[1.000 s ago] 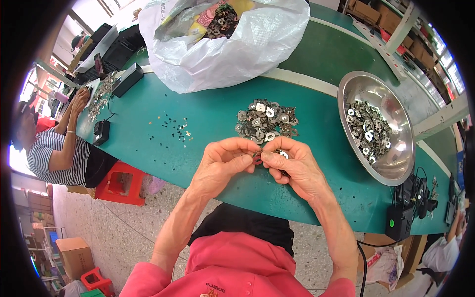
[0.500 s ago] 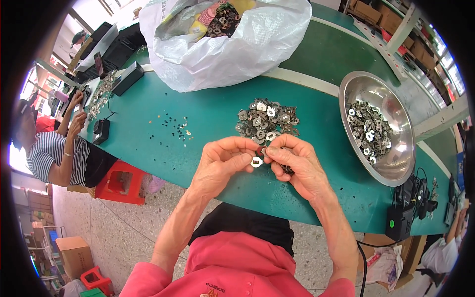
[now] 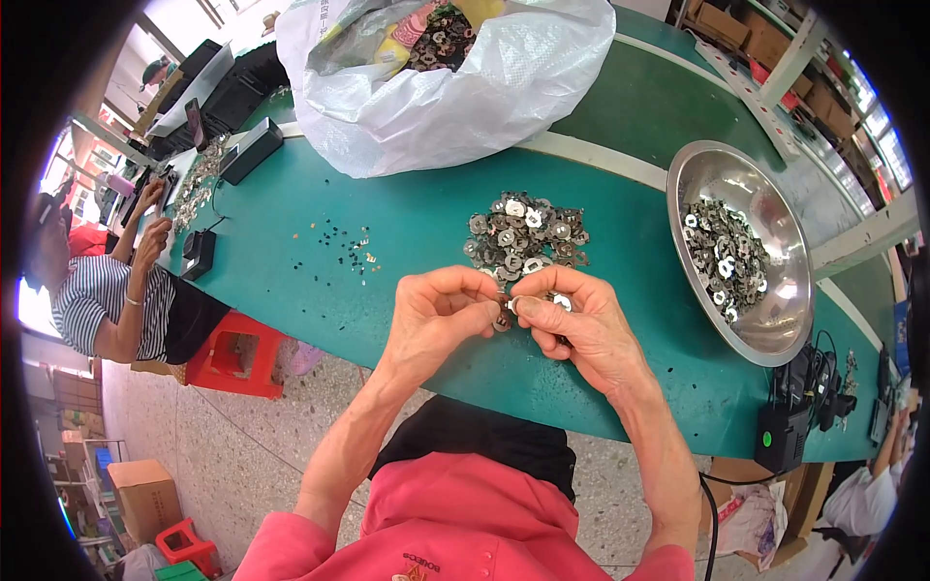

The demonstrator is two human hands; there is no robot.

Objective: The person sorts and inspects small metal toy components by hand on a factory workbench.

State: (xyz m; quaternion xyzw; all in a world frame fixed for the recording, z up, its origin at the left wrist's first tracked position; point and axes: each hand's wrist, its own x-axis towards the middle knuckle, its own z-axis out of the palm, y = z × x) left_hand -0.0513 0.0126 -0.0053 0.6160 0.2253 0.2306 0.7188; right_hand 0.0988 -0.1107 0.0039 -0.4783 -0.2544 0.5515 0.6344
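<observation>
Pile of metal pieces [image 3: 525,235] on the green bench [image 3: 412,218] taken as landmark. Just on its near side, a small metal piece [image 3: 501,321] is held between both hands: the left hand [image 3: 438,315] closed in a thumb-and-finger pinch, the right hand [image 3: 578,318] likewise, spare pieces [image 3: 562,302] apparently tucked in its curl. Steel bowl [image 3: 781,230], part-filled, set right of the pile; white sack [image 3: 436,131] beyond it; dark bits [image 3: 339,244] scattered left. Step judged to be two-handed working of one piece; joining or separating cannot be told. Fine, steady fingertip control seemingly called for next.
</observation>
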